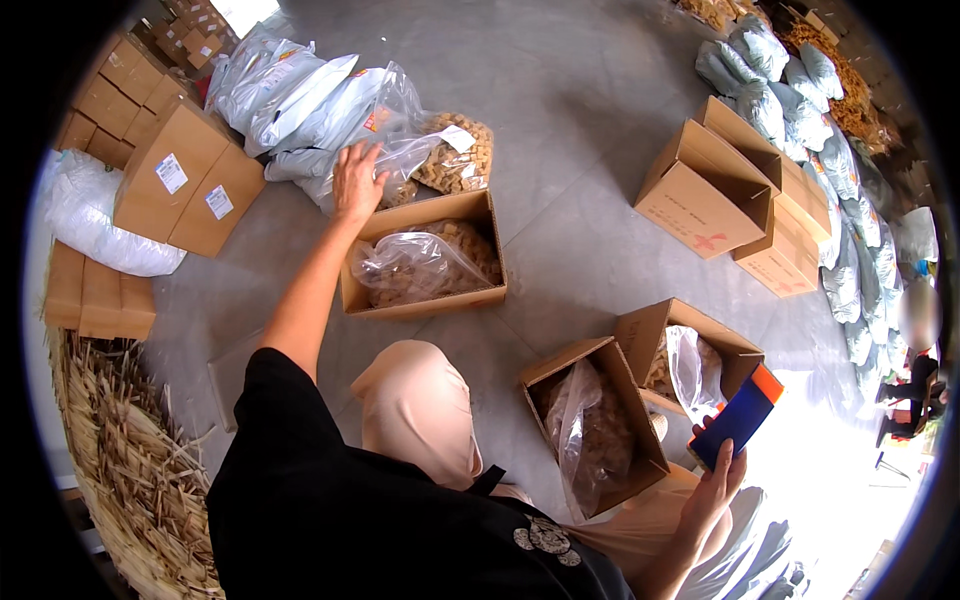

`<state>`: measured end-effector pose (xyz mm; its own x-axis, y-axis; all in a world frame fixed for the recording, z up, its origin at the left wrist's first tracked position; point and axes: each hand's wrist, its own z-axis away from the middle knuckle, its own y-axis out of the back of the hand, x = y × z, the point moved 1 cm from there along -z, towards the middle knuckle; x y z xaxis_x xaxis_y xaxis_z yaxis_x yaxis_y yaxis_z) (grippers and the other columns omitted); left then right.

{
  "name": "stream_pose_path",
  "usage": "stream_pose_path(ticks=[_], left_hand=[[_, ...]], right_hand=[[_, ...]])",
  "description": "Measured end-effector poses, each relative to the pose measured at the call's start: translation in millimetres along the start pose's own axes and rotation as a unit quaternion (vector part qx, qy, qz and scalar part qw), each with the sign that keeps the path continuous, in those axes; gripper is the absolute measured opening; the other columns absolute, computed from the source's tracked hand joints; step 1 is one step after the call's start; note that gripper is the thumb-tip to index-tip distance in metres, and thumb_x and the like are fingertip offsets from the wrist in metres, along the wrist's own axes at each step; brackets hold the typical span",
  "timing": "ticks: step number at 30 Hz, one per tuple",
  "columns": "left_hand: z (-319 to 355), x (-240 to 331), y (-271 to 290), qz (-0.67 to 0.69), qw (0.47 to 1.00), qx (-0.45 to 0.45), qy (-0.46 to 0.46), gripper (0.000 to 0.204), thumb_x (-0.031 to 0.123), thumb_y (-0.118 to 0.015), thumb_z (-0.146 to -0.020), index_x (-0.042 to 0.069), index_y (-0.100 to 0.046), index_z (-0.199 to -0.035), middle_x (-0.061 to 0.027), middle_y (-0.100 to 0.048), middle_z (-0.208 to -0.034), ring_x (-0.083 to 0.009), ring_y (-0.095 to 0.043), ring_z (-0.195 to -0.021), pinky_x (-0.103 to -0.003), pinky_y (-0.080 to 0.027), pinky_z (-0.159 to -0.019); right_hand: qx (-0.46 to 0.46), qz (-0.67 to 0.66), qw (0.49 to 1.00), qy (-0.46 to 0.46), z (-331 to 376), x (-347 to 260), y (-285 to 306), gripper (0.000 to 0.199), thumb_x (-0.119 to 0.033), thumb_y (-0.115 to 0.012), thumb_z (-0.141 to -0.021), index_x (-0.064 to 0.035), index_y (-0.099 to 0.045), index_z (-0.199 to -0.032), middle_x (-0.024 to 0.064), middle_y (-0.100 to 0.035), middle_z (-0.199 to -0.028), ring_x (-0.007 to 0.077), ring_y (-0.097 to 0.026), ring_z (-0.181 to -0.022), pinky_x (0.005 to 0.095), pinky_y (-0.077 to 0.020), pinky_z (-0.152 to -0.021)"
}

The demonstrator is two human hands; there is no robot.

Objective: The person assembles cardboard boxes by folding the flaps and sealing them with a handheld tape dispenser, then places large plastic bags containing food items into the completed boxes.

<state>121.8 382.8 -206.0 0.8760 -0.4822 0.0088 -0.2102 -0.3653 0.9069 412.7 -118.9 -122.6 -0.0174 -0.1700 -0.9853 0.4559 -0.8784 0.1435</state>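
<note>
My left hand (358, 182) reaches out at the upper left, fingers apart, beside a clear plastic bag of small tan chunks (462, 165). Whether the fingertips touch the bag's loose film I cannot tell. Just below that hand stands an open cardboard box (425, 307) with a clear bag of brown chunks (425, 265) inside. At the lower right, my right hand (722, 470) grips a flat blue slab with an orange end (738, 418). Two more open boxes, a near one (532, 385) and one behind it (640, 325), hold similar bags next to my knee.
Stuffed pale sacks (300, 95) lie at the upper left, near stacked cartons (190, 180). Open empty cartons (700, 190) stand at the right before more sacks (845, 230). A bundle of straw-like strips (120, 470) fills the lower left. Another person (910, 390) is at the far right.
</note>
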Motion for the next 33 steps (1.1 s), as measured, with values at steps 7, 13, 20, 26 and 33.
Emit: stream_pose_path(ticks=[7,13,20,26,33], left_hand=[[-0.7,-27.0,-54.3,-0.07,0.932,-0.285,0.214,0.062,0.025,-0.062,-0.076,0.009,-0.036,-0.129,-0.0171,-0.055,-0.113,-0.0315,-0.052,-0.107,-0.044,-0.036,-0.093],[1.6,-20.3,-79.8,0.063,0.95,-0.285,0.113,0.021,0.021,-0.048,-0.083,0.005,-0.06,-0.091,-0.0188,-0.058,-0.1,-0.0366,-0.055,-0.093,-0.047,-0.044,-0.076],[8.9,40.9,-39.1,0.054,0.963,-0.265,-0.016,0.023,0.023,-0.046,-0.084,0.004,-0.06,-0.085,-0.0197,-0.058,-0.093,-0.0376,-0.054,-0.091,-0.047,-0.043,-0.077],[-9.0,86.9,-59.7,0.05,0.897,-0.438,0.031,0.071,0.05,-0.051,-0.079,0.006,-0.032,-0.132,-0.0234,-0.03,-0.135,-0.035,-0.032,-0.124,-0.042,-0.028,-0.101],[-4.3,87.0,-69.3,0.13,0.902,-0.404,-0.073,0.111,0.05,-0.077,-0.049,0.001,-0.024,-0.134,-0.0227,-0.039,-0.129,-0.0334,-0.039,-0.119,-0.037,-0.034,-0.098]], right_hand=[[0.009,0.01,0.999,-0.032,-2.1,-12.5,-14.3,0.033,-0.02,-0.042,-0.091,0.0037,-0.045,-0.114,0.0167,-0.06,-0.099,0.0223,-0.06,-0.086,0.0309,-0.0437,-0.08],[-0.012,-0.017,1.0,-0.02,-4.4,-7.9,-3.4,0.031,-0.018,-0.041,-0.092,0.0037,-0.044,-0.114,0.0166,-0.06,-0.098,0.0227,-0.061,-0.087,0.0312,-0.0436,-0.082],[-0.03,-0.023,0.999,-0.007,-2.3,-2.8,2.3,0.03,-0.016,-0.039,-0.093,0.004,-0.043,-0.115,0.0173,-0.059,-0.101,0.023,-0.06,-0.089,0.0325,-0.0438,-0.084],[-0.043,-0.049,0.998,-0.008,0.8,-18.6,1.7,0.03,-0.007,-0.047,-0.084,0.0048,-0.045,-0.111,0.0163,-0.059,-0.1,0.0234,-0.059,-0.093,0.033,-0.0435,-0.086],[-0.148,0.036,0.988,-0.037,-52.8,-64.0,12.4,0.024,-0.003,-0.054,-0.07,0.0029,-0.055,-0.093,0.0093,-0.061,-0.082,0.0161,-0.057,-0.081,0.0286,-0.0441,-0.079]])
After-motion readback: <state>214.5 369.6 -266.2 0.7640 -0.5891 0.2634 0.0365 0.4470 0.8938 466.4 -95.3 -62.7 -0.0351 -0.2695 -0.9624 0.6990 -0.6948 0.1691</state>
